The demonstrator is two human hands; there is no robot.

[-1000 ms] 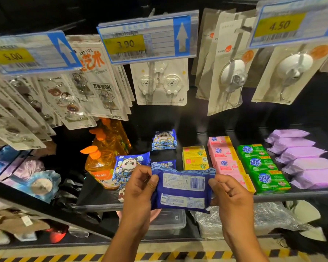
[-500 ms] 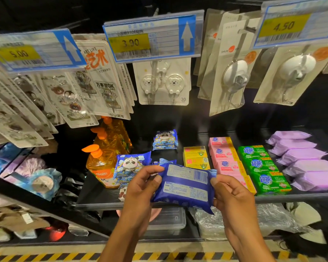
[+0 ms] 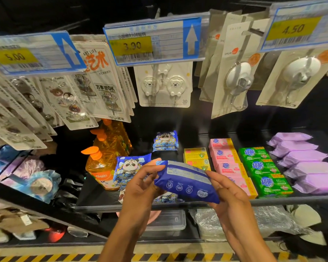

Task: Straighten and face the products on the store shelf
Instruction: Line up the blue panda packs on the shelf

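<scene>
Holding blue pack (image 3: pixel 186 183) before shelf (image 3: pixel 273 201)

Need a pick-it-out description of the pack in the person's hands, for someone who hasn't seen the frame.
Find the black shelf carrying rows of pink boxes and green boxes. Just before its front edge, the left hand and right hand grip one dark blue pack between them. Unlike the panda-print packs behind it, it shows a plain side with white round icons.
</scene>
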